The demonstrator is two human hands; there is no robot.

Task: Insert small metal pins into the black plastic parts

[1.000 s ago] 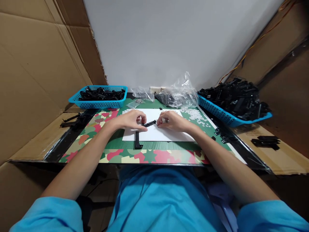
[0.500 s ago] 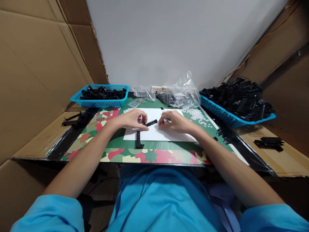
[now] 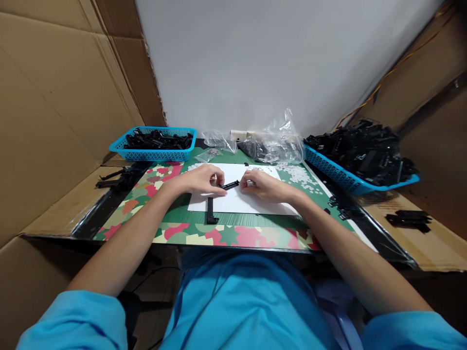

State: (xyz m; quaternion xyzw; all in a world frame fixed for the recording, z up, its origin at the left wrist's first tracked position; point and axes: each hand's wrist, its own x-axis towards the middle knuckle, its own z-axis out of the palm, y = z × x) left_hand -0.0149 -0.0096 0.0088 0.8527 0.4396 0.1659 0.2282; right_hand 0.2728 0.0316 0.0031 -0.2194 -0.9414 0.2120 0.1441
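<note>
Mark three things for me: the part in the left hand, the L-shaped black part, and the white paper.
Held black part [image 3: 231,185], head view: middle of its exposed length.
L-shaped black part [image 3: 210,209], head view: its long arm.
White paper [image 3: 246,204], head view: bare area near its front.

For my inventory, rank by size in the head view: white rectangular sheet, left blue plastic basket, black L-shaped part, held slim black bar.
1. White sheet
2. Left basket
3. L-shaped part, held bar: unranked; the left grip partly hides the bar.
</note>
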